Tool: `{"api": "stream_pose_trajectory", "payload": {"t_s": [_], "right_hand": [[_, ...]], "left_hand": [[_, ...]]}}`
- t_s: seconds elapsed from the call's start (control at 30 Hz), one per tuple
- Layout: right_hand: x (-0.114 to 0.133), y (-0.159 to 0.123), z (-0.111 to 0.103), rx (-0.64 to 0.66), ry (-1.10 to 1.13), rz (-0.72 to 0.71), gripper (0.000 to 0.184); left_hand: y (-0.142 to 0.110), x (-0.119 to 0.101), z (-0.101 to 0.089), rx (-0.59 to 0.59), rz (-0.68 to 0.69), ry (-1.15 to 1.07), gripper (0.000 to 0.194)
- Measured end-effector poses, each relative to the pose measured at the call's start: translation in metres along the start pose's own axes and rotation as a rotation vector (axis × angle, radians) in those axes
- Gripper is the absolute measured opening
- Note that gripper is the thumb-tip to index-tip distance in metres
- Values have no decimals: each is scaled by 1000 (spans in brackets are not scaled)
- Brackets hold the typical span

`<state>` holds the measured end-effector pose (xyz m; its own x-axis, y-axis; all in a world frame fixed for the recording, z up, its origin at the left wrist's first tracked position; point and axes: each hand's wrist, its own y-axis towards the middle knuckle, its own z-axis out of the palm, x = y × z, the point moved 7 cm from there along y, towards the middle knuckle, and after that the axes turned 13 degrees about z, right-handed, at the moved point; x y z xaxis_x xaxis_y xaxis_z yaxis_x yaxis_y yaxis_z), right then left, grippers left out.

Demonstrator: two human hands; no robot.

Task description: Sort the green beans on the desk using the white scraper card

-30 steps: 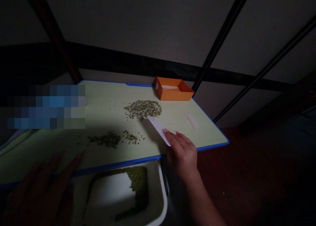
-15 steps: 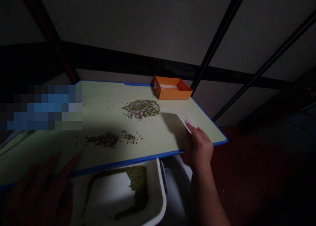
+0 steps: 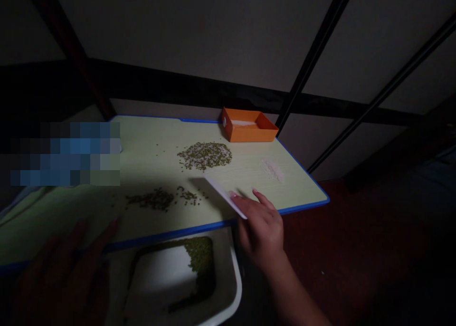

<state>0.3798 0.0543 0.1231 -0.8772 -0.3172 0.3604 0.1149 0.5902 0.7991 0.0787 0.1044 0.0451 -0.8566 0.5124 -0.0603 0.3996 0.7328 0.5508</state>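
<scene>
My right hand (image 3: 261, 226) pinches a thin white card (image 3: 224, 195) and holds it tilted over the table's front edge. Left of the card lies a loose heap of small green beans (image 3: 155, 199), with a few scattered beside it. Farther back is a pile of green beans mixed with white grains (image 3: 204, 156). A small patch of white grains, like rice (image 3: 272, 169), lies on the right of the table. In deep shadow at the lower left, my left hand (image 3: 64, 269) rests with fingers spread at the table edge, holding nothing visible.
The pale table (image 3: 142, 131) has a blue rim. An orange box (image 3: 251, 135) with white grains inside stands at its back right. Below the front edge sits a white basin (image 3: 233, 288) with green beans along its inside. A blurred-out patch (image 3: 71, 155) covers the left side.
My right hand has moved left and toward me with the card, away from the white grains, which now lie uncovered. My left hand has stayed almost in place.
</scene>
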Motion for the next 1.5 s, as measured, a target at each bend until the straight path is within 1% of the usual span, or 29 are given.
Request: {"api": "stream_pose_trajectory", "payload": {"t_s": [0.13,0.23,0.33,0.43,0.63,0.77,0.87,1.03,1.13,1.23,1.3,1.4,1.5], "right_hand": [[-21,2,-6,-63,58,100,36],[-25,2,-11,-87,106,143,30],[-19,2,-10,-60,161,159,29],[-8,3,-6,-14,206,134,31],[7,3,0,73,277,121,27],[18,3,3,124,309,87,28],[21,3,3,132,311,71,29],[11,-1,-12,14,293,115,32],[-2,-6,-18,-17,279,184,27],[-14,-9,-19,-15,268,239,21],[-18,-10,-17,3,278,236,20],[-17,-10,-16,33,303,214,19],[-11,-9,-17,50,303,194,21]], "left_hand": [[2,-6,-6,-32,-29,-61,73],[1,-5,-6,-35,-36,-51,72],[-3,-1,-3,-26,-52,-40,71],[-6,3,-1,-7,-60,-24,69],[-4,1,-1,-4,-48,-13,68],[-4,1,1,26,-44,-2,69],[-4,0,-1,10,-53,-15,71],[-2,-4,-6,-5,-49,-11,71],[-3,-4,-6,22,-63,10,70],[-4,-4,-6,32,-67,19,70],[-3,-5,-5,43,-77,18,69],[-3,-5,-4,68,-97,16,66],[-2,-5,-5,73,-101,11,64]]}}
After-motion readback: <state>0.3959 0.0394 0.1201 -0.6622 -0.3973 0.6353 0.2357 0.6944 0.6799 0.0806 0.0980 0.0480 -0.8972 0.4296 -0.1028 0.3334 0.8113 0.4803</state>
